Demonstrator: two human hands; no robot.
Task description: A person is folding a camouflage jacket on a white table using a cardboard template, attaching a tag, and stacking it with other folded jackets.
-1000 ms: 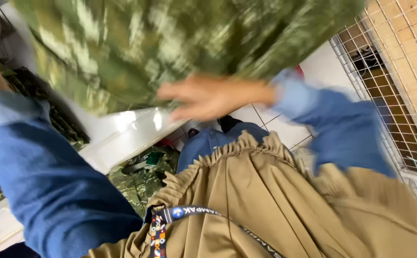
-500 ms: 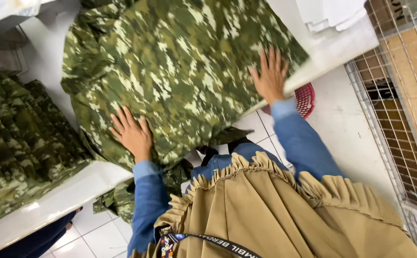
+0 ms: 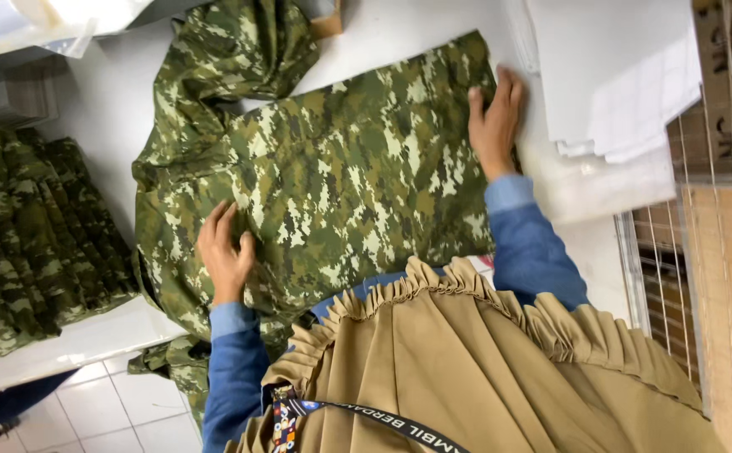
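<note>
Flat under both hands (image 3: 225,252), camouflage garment (image 3: 341,184).

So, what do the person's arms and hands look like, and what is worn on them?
Both arms wear long blue sleeves with lighter blue cuffs at the wrists. The left hand and right hand are bare: no gloves, and no rings or watch that I can see. A tan garment with a gathered, ruffled edge covers the upper arms, and a dark printed lanyard hangs over it.

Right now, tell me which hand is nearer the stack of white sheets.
Right. The right hand lies beside the stack of white sheets; the left hand rests across the camouflage garment.
</note>
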